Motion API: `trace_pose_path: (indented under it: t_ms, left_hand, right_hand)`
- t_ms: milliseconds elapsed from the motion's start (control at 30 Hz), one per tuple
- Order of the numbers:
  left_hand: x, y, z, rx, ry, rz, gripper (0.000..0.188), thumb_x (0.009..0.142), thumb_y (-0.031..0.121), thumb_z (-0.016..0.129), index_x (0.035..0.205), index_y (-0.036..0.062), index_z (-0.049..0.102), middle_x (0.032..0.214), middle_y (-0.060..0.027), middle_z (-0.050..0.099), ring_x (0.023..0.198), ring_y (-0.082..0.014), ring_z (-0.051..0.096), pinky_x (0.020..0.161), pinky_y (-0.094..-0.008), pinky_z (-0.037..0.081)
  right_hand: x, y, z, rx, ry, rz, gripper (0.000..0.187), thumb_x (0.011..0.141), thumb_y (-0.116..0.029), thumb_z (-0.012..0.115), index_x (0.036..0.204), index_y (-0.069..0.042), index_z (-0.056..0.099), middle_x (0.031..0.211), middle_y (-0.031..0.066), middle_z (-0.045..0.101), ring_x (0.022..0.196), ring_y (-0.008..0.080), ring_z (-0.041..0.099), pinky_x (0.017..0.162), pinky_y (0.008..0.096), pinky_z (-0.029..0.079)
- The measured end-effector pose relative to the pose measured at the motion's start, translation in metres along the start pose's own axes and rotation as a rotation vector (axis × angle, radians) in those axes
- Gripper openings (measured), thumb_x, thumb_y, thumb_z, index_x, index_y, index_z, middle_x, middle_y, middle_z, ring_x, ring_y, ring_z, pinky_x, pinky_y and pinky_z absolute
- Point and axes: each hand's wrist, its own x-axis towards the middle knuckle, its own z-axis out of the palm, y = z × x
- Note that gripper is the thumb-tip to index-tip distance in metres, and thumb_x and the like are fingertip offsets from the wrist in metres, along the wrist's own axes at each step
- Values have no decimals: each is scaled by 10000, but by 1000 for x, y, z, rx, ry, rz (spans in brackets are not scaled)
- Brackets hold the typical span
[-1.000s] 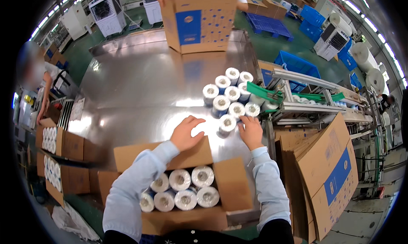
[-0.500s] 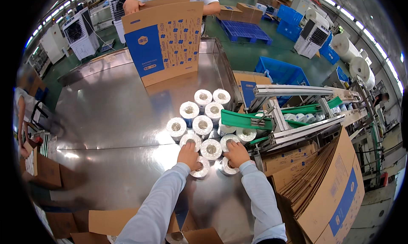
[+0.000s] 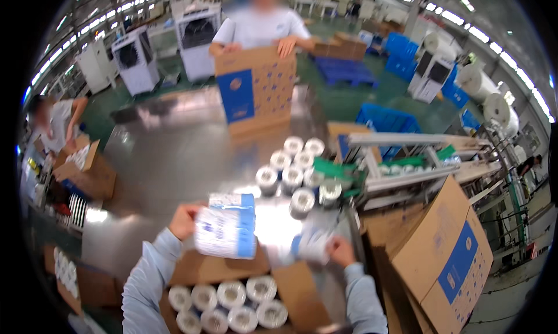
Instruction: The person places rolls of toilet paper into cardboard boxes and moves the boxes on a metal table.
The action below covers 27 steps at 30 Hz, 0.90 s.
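Note:
My left hand (image 3: 184, 220) is closed on two wrapped toilet paper rolls (image 3: 225, 233), white and blue, tipped on their sides above an open carton (image 3: 305, 296). My right hand (image 3: 342, 251) grips another toilet paper roll (image 3: 314, 245), smeared by motion, to the right of that carton; whether a second one is behind it I cannot tell. Inside the carton stand several rolls (image 3: 231, 292) in rows, core ends up. Beyond my hands a cluster of upright rolls (image 3: 292, 177) stands on the metal table (image 3: 168, 177), by the conveyor's mouth.
A conveyor (image 3: 407, 180) with green guides comes in from the right. Folded cartons (image 3: 444, 258) lean at the right. Across the table a person holds up a carton (image 3: 261, 90). Another person works at a carton (image 3: 87, 171) on the left.
Both hands have lifted rolls out of the cluster and drawn them nearer, the left over the carton. The view has tipped, showing more of the carton. The person opposite has set their carton more upright.

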Motion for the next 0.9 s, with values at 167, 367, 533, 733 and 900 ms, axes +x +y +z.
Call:
trace_pose_path:
  t_ms: [167,367,533,733,900]
  left_hand:
    - [-192,5,-23,-804,-2,-698,297,904,93,624,1178,-24,615,1108,-129,675,936,-192,682,832,-333,578]
    - [-290,31,6,859,-149,-168,360,531,271,806,807,48,743,879,-151,598,844,-301,593,782,-419,488]
    - [-319,-7,9,1383,-391,-48,305,503,295,728,754,122,724,908,-169,535,957,-357,521,775,-439,453]
    - [-187,53,16,964,-283,-153,356,793,354,717,1086,154,697,993,-151,607,908,-338,613,805,-423,513]
    - [3,13,76,690,-115,195,373,803,243,714,1140,95,651,1053,-135,573,951,-327,581,847,-388,495]
  right_hand:
    - [-31,-115,-118,618,81,-366,393,801,-347,680,1108,-101,686,1094,136,636,1005,288,610,847,398,497]
    - [-89,-224,-106,605,-654,-844,365,758,-241,727,1084,-82,686,951,126,624,876,275,617,767,385,504]
    - [-132,-250,-23,-329,-564,-1204,299,672,-303,758,919,-138,725,1009,115,543,1064,288,498,872,344,415]
    - [-41,-213,-59,324,-449,-728,291,792,-269,716,1041,-119,690,934,103,613,897,288,612,772,404,500]
    - [93,-87,-36,-176,222,-267,219,817,-193,663,1031,-147,683,938,62,635,894,296,612,749,403,511]
